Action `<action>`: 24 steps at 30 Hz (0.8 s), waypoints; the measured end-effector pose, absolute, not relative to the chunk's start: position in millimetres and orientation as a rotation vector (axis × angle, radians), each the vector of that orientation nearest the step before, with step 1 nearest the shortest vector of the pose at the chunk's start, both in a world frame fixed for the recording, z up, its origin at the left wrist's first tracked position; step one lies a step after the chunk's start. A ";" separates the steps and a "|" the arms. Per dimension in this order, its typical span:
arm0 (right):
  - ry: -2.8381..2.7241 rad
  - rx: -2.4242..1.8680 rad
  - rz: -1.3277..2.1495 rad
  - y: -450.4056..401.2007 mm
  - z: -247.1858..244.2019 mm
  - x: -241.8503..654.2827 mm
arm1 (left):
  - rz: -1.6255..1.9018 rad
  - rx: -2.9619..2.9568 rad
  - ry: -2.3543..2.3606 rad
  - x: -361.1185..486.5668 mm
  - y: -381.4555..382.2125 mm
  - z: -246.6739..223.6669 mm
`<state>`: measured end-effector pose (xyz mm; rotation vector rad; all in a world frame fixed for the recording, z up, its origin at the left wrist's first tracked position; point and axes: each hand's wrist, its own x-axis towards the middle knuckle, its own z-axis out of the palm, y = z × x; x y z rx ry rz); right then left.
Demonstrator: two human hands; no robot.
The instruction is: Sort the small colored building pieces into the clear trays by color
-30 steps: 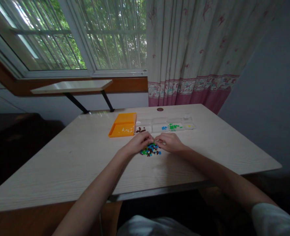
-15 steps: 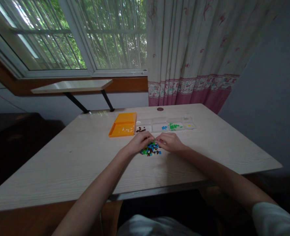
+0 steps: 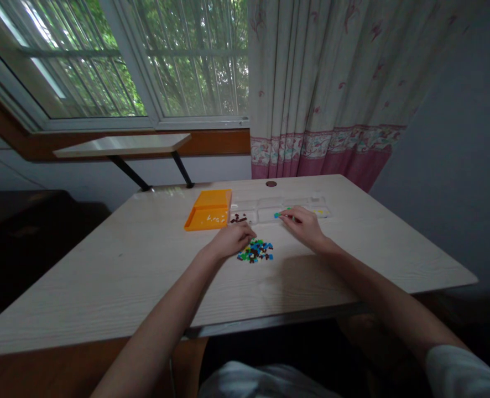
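A pile of small flat plastic pieces (image 3: 255, 251), mixed blue, green, brown, yellow and white, lies on the table. My left hand (image 3: 232, 241) rests at the pile's upper left edge, fingers curled together; whatever they hold is hidden. Over the clear compartment tray (image 3: 265, 220), my right hand (image 3: 305, 225) pinches what looks like a small green piece at its fingertips. Just left of those fingertips lie blue pieces (image 3: 276, 215) in the tray. Brown pieces (image 3: 238, 218) and yellow pieces (image 3: 320, 211) lie in other compartments. My right hand covers most of the green ones.
An orange open case (image 3: 191, 221) with several white pieces stands left of the clear tray. A raised shelf (image 3: 124, 145) on black legs is at the table's back left. A round cable hole (image 3: 271, 184) sits near the back edge, before the curtain (image 3: 311, 110).
My right hand has moved from the pile up and right to the clear tray. My left hand stays by the pile, shifted slightly left.
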<state>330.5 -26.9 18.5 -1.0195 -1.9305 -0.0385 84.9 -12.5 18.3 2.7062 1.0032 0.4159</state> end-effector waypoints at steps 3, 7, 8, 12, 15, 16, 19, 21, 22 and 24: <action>-1.942 -1.015 -0.027 -27.5 18.3 329.5 | 0.443 2.729 1.075 84.5 -12.5 17.5; -1.950 -1.012 -0.019 -27.9 19.4 329.7 | 0.450 2.736 1.118 84.5 -14.4 18.6; -1.952 -1.006 -0.020 -27.8 19.6 329.9 | 0.446 2.739 1.121 84.5 -14.9 18.9; -1.966 -0.994 -0.016 -27.6 19.4 330.4 | 0.441 2.742 1.164 84.3 -15.0 18.7; -1.969 -1.034 -0.014 -26.9 19.0 331.3 | 0.421 2.751 1.180 83.6 -13.7 16.8; -1.958 -1.060 -0.022 -26.1 19.0 332.1 | 0.409 2.757 1.179 83.4 -13.2 16.1; -1.898 -1.194 -0.080 -21.4 19.6 337.7 | 0.390 2.764 1.174 83.2 -12.6 15.1; -1.848 -1.308 -0.132 -16.5 19.9 344.6 | 0.394 2.764 1.166 83.4 -12.9 15.4; -1.826 -1.360 -0.156 -13.9 19.9 348.9 | 0.399 2.763 1.160 83.5 -13.1 15.7; -1.791 -1.456 -0.194 -9.0 19.5 358.1 | 0.417 2.755 1.154 83.7 -13.4 16.4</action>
